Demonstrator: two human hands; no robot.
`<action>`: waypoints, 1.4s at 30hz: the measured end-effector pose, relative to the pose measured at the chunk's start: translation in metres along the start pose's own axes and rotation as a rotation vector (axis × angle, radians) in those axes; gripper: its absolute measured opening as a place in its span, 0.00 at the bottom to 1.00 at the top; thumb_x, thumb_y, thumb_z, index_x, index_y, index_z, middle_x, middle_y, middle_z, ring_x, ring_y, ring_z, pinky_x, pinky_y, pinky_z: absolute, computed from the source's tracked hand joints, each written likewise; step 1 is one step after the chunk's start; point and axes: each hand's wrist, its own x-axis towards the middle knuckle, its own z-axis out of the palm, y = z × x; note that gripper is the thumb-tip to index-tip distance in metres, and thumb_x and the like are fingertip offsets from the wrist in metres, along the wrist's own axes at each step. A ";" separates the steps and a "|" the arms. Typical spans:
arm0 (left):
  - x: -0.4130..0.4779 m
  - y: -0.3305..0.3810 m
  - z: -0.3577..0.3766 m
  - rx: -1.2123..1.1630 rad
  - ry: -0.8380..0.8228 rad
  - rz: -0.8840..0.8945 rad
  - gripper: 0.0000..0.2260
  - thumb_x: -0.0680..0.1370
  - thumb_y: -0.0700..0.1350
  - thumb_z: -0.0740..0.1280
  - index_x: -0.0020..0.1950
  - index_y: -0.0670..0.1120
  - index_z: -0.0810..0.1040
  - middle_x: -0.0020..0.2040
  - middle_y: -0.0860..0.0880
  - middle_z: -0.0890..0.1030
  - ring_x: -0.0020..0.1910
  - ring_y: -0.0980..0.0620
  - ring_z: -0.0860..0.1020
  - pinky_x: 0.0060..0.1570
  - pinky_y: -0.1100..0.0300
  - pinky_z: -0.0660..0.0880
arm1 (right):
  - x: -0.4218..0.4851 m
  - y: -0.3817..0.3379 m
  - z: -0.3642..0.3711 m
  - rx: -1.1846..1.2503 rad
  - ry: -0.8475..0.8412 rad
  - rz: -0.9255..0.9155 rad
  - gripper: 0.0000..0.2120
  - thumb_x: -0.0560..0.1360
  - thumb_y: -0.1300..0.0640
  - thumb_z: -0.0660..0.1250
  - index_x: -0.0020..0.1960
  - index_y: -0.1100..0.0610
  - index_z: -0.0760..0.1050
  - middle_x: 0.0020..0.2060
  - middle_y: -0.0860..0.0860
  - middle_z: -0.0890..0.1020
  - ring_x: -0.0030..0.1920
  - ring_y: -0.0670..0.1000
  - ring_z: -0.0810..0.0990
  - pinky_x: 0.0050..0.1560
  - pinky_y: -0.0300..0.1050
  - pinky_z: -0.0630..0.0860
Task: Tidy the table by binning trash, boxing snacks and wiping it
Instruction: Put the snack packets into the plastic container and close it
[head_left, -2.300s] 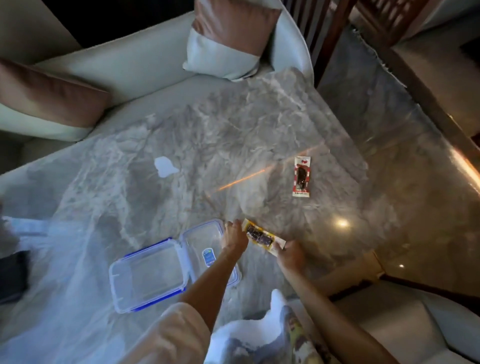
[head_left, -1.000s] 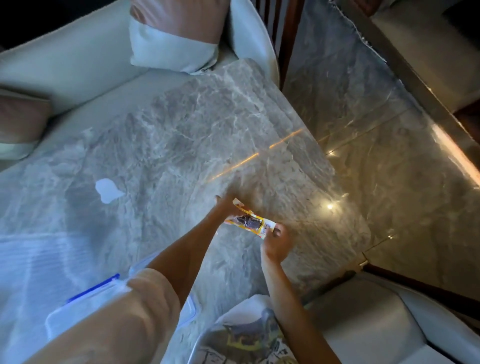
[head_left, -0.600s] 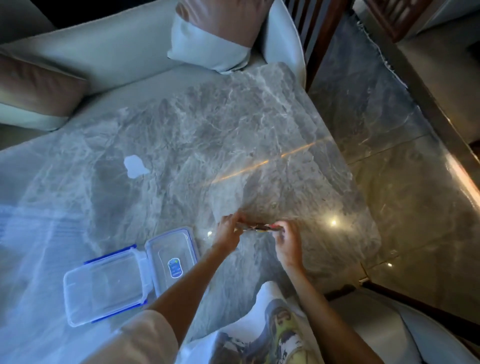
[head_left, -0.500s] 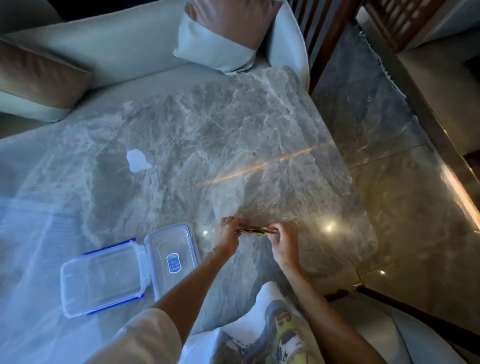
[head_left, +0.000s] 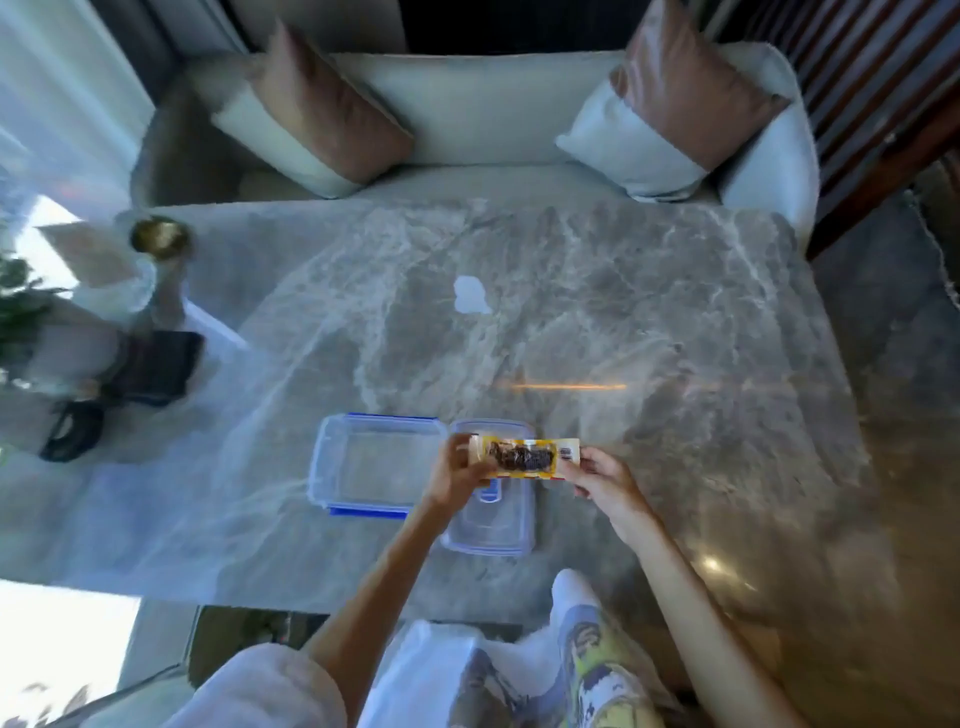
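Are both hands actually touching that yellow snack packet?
Touching. The head view shows the left hand gripping one end of the snack packet, and the right hand pinching its barcode end, with no gap at either.

The left fingers (head_left: 457, 453) cover one end of the snack packet (head_left: 522, 457), and the right fingertips (head_left: 587, 461) hide its other corner; the print between them is too small to read. Beneath the left hand (head_left: 454, 475), part of the clear lid (head_left: 493, 525) and most of its blue label (head_left: 491, 492) are hidden. Far left of the fingers, dark objects (head_left: 156, 366) are blurred, perhaps a wallet. The right forearm (head_left: 691, 618) and the left sleeve (head_left: 260, 686) run off the bottom edge
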 end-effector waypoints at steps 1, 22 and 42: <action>-0.006 -0.003 -0.023 -0.009 0.008 0.002 0.09 0.77 0.29 0.65 0.51 0.42 0.74 0.35 0.51 0.81 0.30 0.60 0.79 0.31 0.68 0.77 | -0.003 -0.003 0.020 -0.017 -0.028 0.000 0.04 0.75 0.64 0.69 0.49 0.62 0.77 0.37 0.55 0.78 0.34 0.47 0.74 0.32 0.37 0.67; 0.021 -0.003 -0.198 0.161 0.000 -0.120 0.14 0.75 0.30 0.58 0.35 0.44 0.74 0.31 0.51 0.72 0.30 0.57 0.69 0.26 0.69 0.67 | 0.010 -0.007 0.249 -0.200 0.198 0.309 0.13 0.75 0.64 0.65 0.59 0.62 0.75 0.56 0.58 0.80 0.58 0.57 0.77 0.64 0.52 0.71; 0.035 -0.017 -0.177 0.630 -0.089 -0.204 0.16 0.78 0.40 0.60 0.65 0.40 0.76 0.62 0.38 0.79 0.62 0.41 0.77 0.61 0.54 0.72 | 0.027 0.008 0.266 -0.662 0.162 0.328 0.25 0.75 0.62 0.57 0.72 0.55 0.69 0.67 0.57 0.76 0.63 0.59 0.77 0.58 0.45 0.74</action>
